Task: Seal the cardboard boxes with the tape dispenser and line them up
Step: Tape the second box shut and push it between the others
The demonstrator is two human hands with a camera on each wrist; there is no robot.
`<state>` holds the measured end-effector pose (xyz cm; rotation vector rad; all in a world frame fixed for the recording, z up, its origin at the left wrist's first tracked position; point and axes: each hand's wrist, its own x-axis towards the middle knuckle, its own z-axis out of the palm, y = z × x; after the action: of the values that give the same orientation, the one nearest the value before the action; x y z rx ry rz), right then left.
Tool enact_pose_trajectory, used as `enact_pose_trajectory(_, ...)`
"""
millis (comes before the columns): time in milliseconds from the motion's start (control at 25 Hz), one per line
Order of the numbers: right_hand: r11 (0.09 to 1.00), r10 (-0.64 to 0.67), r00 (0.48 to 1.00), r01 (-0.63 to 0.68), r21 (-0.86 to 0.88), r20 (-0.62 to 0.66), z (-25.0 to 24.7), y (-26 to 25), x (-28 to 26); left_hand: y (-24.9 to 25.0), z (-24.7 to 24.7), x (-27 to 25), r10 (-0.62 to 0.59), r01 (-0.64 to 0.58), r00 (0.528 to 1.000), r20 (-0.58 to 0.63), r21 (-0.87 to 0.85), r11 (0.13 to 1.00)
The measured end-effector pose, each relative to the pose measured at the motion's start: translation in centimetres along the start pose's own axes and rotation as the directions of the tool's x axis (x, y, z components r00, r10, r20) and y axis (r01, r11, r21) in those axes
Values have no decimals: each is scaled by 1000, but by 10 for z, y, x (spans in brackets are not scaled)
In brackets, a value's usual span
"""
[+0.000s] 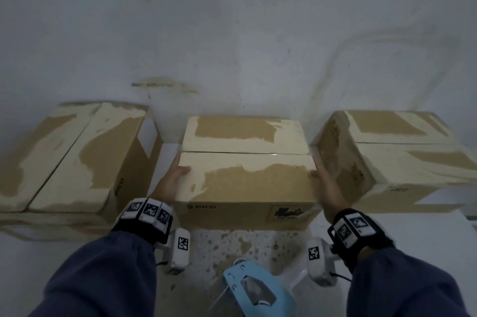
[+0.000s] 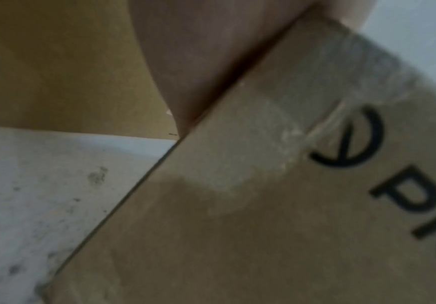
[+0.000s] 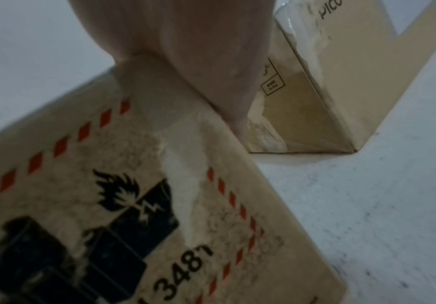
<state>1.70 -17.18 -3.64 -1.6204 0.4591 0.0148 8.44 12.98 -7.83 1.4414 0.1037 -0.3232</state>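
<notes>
Nearest, dispenser (image 1: 255, 288) lies on the worktop (image 1: 426, 236). Your left grip (image 1: 171, 177) and right grip (image 1: 325, 182) press flat-fingered against the middle box's (image 1: 245, 169) sides, thumbs over its top. Left box (image 1: 67, 156) and right box (image 1: 395, 151) flank it, apart.

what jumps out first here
The middle box draws the eye, held between the left hand and right hand, one on each side, thumbs at its top edge. The left box and the right box, turned askew, flank it. A pale blue tape dispenser lies in front of it, nearest the person.
</notes>
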Motion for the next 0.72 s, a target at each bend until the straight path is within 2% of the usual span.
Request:
enact_pose_trajectory(40,994,-31,999,33,-104,20,-1,0,0,0,-1,1,5,-4,1000,-9,103,995)
enact_pose_trajectory(80,962,-64,997,73,-264,41,-2,1,3,1,-3,1,10,-4,1000,-16,288,958)
enact_pose_trajectory(120,880,-93,995,92,-465,21,-4,2,8,3,-7,3,36,-13,999,-34,526,850)
enact_pose_trajectory(160,750,-124,992,80,-656,-21,0,0,11,9,-10,3,83,-18,995,-48,754,657)
enact_pose_trajectory(200,608,-173,985,88,-789,-23,9,-3,14,16,-6,2,151,-40,988,-30,898,438)
enact_pose_trajectory(240,478,-217,975,153,-865,52,24,-7,15,22,3,0,195,-85,980,32,959,271)
enact_pose_trajectory(280,365,-223,959,249,-897,175,44,-12,14,29,19,-3,200,-147,974,110,972,181)
enact_pose_trajectory(360,201,-185,888,454,-868,422,87,-17,10,36,50,-5,141,-274,957,254,951,141)
enact_pose_trajectory(440,137,-99,826,564,-815,555,114,-13,8,30,65,-3,65,-349,937,344,931,104)
enact_pose_trajectory(520,86,-60,801,599,-796,596,122,-6,11,23,64,-1,36,-376,927,374,924,71)
enact_pose_trajectory(600,39,-73,801,597,-801,594,116,0,17,20,57,1,27,-371,929,370,927,46)
enact_pose_trajectory(720,70,-124,851,521,-851,511,82,5,23,20,42,-1,35,-332,943,332,943,-18)
